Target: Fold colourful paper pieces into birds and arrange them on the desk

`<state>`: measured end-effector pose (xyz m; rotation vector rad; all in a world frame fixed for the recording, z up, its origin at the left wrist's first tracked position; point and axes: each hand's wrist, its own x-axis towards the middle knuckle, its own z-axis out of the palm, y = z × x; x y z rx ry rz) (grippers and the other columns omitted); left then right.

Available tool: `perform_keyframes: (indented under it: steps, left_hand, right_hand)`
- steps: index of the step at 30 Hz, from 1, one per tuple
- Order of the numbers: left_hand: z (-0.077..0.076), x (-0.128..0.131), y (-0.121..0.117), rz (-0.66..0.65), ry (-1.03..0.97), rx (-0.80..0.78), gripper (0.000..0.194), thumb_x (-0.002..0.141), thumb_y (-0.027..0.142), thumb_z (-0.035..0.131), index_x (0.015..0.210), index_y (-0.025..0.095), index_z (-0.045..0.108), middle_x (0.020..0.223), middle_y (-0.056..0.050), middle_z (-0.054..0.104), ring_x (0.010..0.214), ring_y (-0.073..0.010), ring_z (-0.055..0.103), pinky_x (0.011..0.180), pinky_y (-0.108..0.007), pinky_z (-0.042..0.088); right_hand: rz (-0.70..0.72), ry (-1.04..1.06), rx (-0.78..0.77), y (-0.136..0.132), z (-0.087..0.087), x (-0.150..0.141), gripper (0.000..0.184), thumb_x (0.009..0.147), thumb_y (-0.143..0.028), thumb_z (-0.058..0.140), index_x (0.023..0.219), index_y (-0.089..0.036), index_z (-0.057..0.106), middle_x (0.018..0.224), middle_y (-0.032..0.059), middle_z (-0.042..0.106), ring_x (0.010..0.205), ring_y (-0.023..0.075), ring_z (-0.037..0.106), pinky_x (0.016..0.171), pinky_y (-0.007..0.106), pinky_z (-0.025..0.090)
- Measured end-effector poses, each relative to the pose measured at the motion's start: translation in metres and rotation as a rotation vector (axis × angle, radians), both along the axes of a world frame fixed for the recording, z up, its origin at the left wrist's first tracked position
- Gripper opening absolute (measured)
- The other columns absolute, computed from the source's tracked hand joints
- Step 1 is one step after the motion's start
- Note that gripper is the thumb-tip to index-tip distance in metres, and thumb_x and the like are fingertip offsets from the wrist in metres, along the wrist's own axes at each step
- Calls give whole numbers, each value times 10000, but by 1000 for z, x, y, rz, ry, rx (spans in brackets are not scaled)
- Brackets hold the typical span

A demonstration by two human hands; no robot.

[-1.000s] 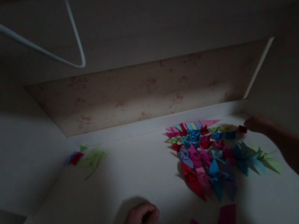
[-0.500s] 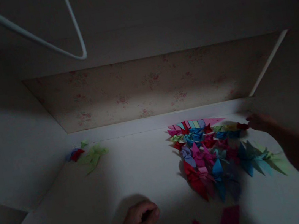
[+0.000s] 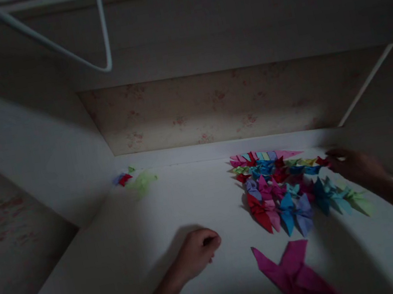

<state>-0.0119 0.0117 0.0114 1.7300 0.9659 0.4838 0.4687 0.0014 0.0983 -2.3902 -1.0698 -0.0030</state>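
Note:
My right hand (image 3: pixel 357 165) reaches to the far right of the white surface, thumb and fingers pinched at a small red origami crane (image 3: pixel 323 161) at the end of a back row. Beside it lie tight rows of folded paper cranes (image 3: pixel 280 188) in pink, blue, red, purple and green. My left hand (image 3: pixel 198 253) rests low at the centre, fingers curled and thumb meeting the index finger; nothing shows in it. Right of that hand, a larger magenta origami crane (image 3: pixel 292 272) lies near the bottom edge, touched by neither hand.
A lime-green folded crane (image 3: pixel 144 181) and a small red and blue one (image 3: pixel 124 180) lie at the back left. White side panels and a flower-patterned back panel (image 3: pixel 227 106) enclose the white surface (image 3: pixel 175 196). A white bent rod (image 3: pixel 49 46) hangs at upper left.
The camera view has shifted, showing more of the magenta crane and an upper shelf edge. My right hand stays at the red crane; my left hand appears farther right and higher, still curled.

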Motion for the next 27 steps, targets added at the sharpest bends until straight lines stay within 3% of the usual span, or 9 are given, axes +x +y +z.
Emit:
perform_keyframes:
  steps: [3, 5, 9, 14, 18, 21, 24, 27]
  left_hand:
    - [-2, -1, -1, -4, 4, 18, 286, 814, 374, 483, 774, 146, 651, 601, 30, 533, 504, -95, 517, 481, -187, 390]
    - [-3, -2, -3, -15, 5, 41, 293, 813, 375, 482, 787, 144, 661, 603, 27, 545, 510, -96, 515, 485, -188, 384]
    - [-4, -3, -8, -34, 31, 126, 296, 821, 360, 478, 820, 143, 679, 633, 16, 584, 538, -95, 501, 506, -188, 368]
    - [-2, -3, -13, -43, 63, 253, 274, 819, 314, 475, 745, 140, 673, 620, 20, 574, 581, -104, 487, 520, -189, 352]
    - [-5, -4, -14, -7, 39, 299, 209, 780, 199, 462, 787, 144, 664, 704, 6, 636, 653, -124, 539, 597, -203, 407]
    - [-9, -4, -14, 52, -49, 370, 366, 668, 59, 446, 953, 156, 653, 918, -25, 689, 824, -141, 592, 750, -219, 442]
    - [-12, -4, -14, -1, -26, 404, 435, 618, 26, 416, 941, 179, 663, 920, -20, 702, 838, -144, 604, 768, -228, 445]
    - [-10, -5, -15, -60, 80, 418, 378, 621, 40, 417, 844, 192, 681, 843, -6, 706, 778, -144, 604, 714, -228, 442]
  right_hand:
    - [147, 206, 84, -31, -1, -62, 326, 830, -296, 594, 1114, -145, 647, 867, 152, 708, 718, 196, 670, 650, 315, 404]
    - [198, 399, 175, -53, -4, -108, 293, 774, -326, 661, 1025, -176, 674, 841, 116, 703, 682, 209, 666, 632, 319, 436]
    - [420, 997, 440, -87, -9, -201, 348, 666, -397, 760, 920, -181, 659, 760, 36, 661, 593, 168, 612, 584, 307, 481]
    - [546, 1378, 542, -87, -25, -289, 294, 656, -343, 767, 876, -199, 636, 817, 4, 642, 490, 86, 539, 478, 228, 415]
    - [669, 1310, 400, -67, -64, -340, 307, 693, -437, 695, 840, -175, 629, 657, -12, 597, 438, 94, 473, 426, 221, 348]
    - [794, 993, 348, -60, -87, -361, 263, 805, -424, 562, 770, -178, 647, 656, 0, 599, 559, 129, 518, 522, 235, 392]
    - [860, 757, 335, -64, -93, -362, 238, 857, -339, 489, 782, -188, 657, 777, 17, 636, 734, 159, 570, 666, 252, 422]
    - [874, 713, 278, -71, -89, -355, 244, 871, -317, 463, 800, -187, 658, 776, 17, 634, 734, 158, 568, 682, 250, 419]
